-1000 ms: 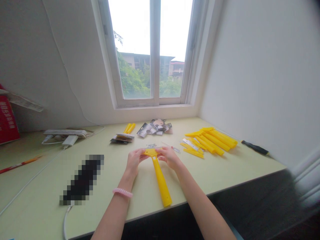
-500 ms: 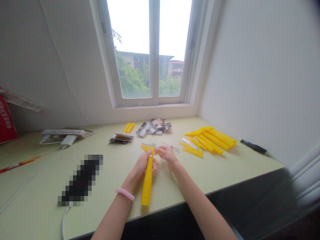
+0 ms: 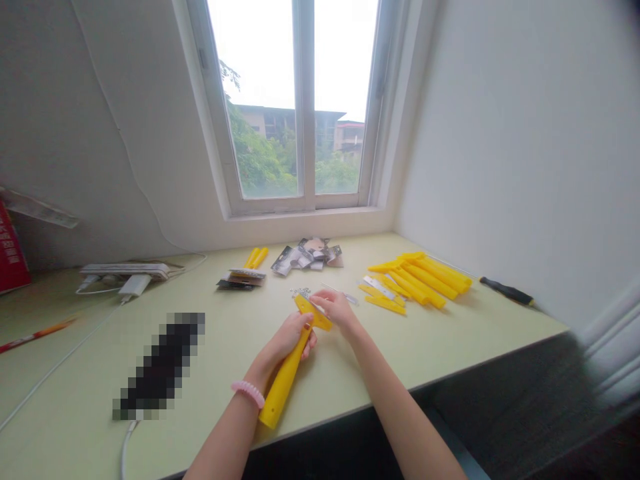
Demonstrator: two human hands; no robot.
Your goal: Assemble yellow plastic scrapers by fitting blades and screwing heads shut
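My left hand [image 3: 294,332] is closed around the neck of a yellow scraper [image 3: 285,383], whose long handle slants down towards the desk's front edge. My right hand [image 3: 334,308] has its fingers pinched together at the flat scraper head; whatever lies between the fingertips is too small to make out. Just beyond the head is a little heap of small metal pieces [image 3: 300,292], which look like screws. A thin screwdriver [image 3: 345,293] lies behind my right hand, partly hidden by it.
Several yellow scraper handles [image 3: 430,277] lie to the right with flat yellow pieces [image 3: 383,297]. A black-handled screwdriver [image 3: 507,291] rests near the wall. Packaging cards [image 3: 307,257], a dark stack [image 3: 241,279], a power strip [image 3: 127,270] and a blurred-out dark object [image 3: 163,363] share the desk [image 3: 225,373].
The scraper has turned in my left hand: its handle end swung to the left and its head tilted down to the right. My right fingers now sit above the head's edge.
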